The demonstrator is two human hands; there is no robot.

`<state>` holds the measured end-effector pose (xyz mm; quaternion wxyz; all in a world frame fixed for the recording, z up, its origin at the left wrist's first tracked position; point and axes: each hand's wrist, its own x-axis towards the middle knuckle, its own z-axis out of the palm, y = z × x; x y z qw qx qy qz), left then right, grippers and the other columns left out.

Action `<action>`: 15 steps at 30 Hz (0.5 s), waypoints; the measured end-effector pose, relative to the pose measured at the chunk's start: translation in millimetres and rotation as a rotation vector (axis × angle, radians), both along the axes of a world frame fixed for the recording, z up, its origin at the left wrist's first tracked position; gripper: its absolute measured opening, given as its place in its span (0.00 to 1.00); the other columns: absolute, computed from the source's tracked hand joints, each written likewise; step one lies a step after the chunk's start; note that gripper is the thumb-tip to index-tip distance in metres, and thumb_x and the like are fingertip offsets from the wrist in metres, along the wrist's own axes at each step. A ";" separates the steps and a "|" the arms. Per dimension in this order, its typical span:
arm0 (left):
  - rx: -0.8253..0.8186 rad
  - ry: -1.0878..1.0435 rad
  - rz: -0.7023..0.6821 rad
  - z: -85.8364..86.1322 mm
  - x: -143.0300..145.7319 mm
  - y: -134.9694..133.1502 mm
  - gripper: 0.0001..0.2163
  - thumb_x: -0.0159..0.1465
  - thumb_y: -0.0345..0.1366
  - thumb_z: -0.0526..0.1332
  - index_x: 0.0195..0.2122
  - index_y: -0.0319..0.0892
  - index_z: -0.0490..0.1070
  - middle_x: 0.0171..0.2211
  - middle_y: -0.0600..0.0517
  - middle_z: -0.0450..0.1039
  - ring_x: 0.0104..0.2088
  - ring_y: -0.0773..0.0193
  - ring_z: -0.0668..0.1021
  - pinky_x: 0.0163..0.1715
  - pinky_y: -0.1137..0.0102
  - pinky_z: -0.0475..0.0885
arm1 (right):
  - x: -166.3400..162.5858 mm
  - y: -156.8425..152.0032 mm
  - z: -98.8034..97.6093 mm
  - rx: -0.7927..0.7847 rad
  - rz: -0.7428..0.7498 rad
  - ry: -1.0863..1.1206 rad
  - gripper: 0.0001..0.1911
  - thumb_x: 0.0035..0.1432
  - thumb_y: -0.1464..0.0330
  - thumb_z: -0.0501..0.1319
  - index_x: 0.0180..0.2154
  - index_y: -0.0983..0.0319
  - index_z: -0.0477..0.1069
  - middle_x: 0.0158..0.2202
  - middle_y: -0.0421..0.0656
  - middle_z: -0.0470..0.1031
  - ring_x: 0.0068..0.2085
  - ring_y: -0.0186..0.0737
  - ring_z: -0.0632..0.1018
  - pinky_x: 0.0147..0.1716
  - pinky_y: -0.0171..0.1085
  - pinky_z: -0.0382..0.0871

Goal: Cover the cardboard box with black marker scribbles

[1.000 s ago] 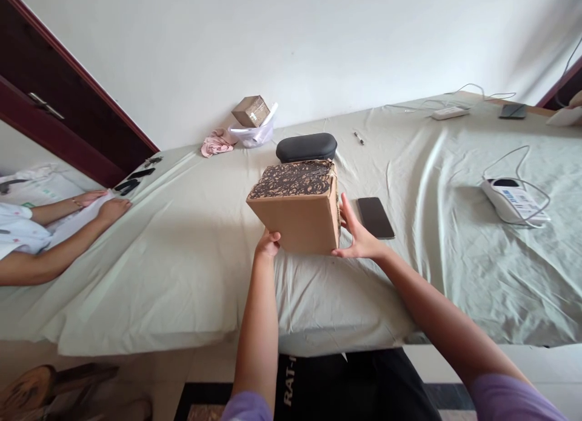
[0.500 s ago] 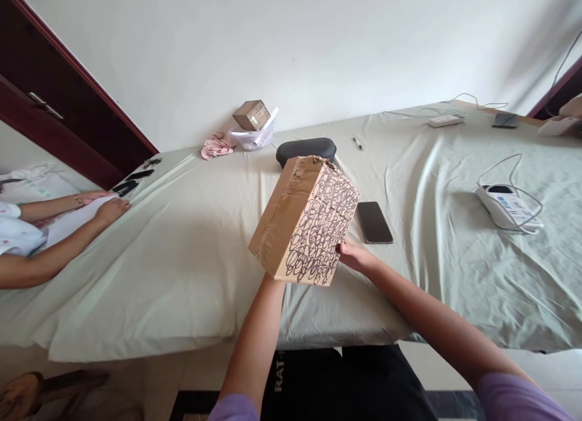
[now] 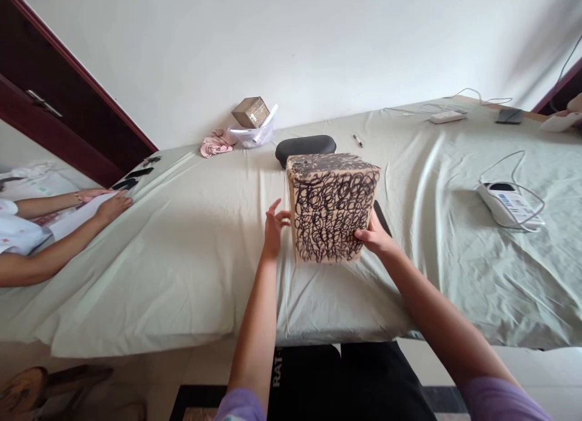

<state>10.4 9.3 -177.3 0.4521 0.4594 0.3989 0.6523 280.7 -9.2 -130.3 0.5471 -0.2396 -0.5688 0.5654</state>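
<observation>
A cardboard box (image 3: pixel 331 215) covered in black looping scribbles is held up over the cloth-covered table, one scribbled face toward me and another on top. My right hand (image 3: pixel 373 232) grips its lower right side, thumb on the front face and the other fingers mostly hidden behind. At the left edge, my left hand (image 3: pixel 275 227) has its fingers spread, with fingertips at or close to the box's side; whether they touch is unclear. Just behind the box lies a black oblong case (image 3: pixel 304 147). A dark phone (image 3: pixel 382 218) is partly hidden behind the box and my right hand.
A small cardboard box (image 3: pixel 251 112) rests on a plastic basket (image 3: pixel 254 136) beside a pink cloth (image 3: pixel 217 143). A marker (image 3: pixel 358 140) lies farther back. At right is a white device with a cable (image 3: pixel 511 206). Another person's hands (image 3: pixel 111 207) rest at the table's left end.
The box has been turned, so a densely scribbled face now points toward me instead of the plain taped side. My left hand has come out from beneath to its left side.
</observation>
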 end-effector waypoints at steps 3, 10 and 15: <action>0.178 0.089 -0.061 5.6 6.7 3.1 0.63 0.34 0.81 0.69 0.68 0.48 0.69 0.62 0.37 0.77 0.67 0.38 0.75 0.68 0.50 0.67 | 14.5 9.8 6.1 0.196 -0.062 -0.191 0.78 0.42 0.51 0.83 0.79 0.48 0.34 0.80 0.50 0.51 0.80 0.62 0.54 0.79 0.58 0.50; 0.074 0.227 -0.078 14.0 14.3 -21.9 0.39 0.37 0.42 0.87 0.51 0.44 0.78 0.55 0.40 0.77 0.73 0.38 0.66 0.79 0.46 0.49 | 8.5 18.8 -11.8 0.208 0.003 -0.379 0.73 0.42 0.44 0.81 0.79 0.55 0.47 0.77 0.53 0.60 0.79 0.72 0.53 0.77 0.66 0.52; 0.007 0.127 -0.142 13.3 16.1 -18.7 0.45 0.38 0.50 0.86 0.56 0.41 0.74 0.55 0.37 0.77 0.70 0.35 0.71 0.76 0.42 0.56 | 8.7 20.4 -18.8 0.195 0.006 -0.369 0.73 0.42 0.42 0.81 0.79 0.53 0.47 0.78 0.53 0.59 0.80 0.71 0.53 0.78 0.65 0.51</action>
